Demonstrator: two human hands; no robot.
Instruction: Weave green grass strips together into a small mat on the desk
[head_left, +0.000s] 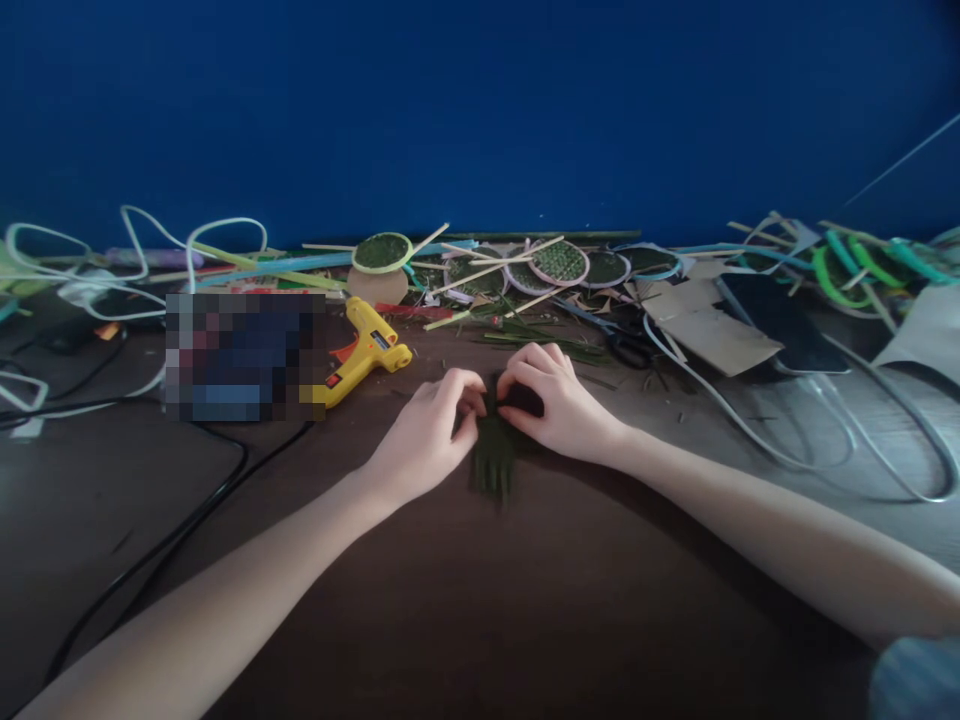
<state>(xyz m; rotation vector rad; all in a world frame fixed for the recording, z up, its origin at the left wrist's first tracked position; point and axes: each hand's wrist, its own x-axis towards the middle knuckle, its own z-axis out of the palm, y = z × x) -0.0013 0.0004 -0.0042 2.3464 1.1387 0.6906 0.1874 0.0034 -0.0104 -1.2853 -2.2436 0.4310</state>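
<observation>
Both hands meet over a small bundle of dark green leaf strips near the middle of the table. My left hand pinches the bundle's upper part from the left, fingertips and thumb closed. From the right, my right hand pinches the same part, its thumb and fingers curled into a ring. Below the fingertips the strips hang toward me as loose, slightly blurred ends. The part between the fingertips is mostly hidden.
A yellow glue gun lies left of my hands, beside a pixelated patch. Behind are round woven green discs, thin sticks and scraps. To the right lie scissors, cardboard, a phone and a white cable. Black cords cross the left.
</observation>
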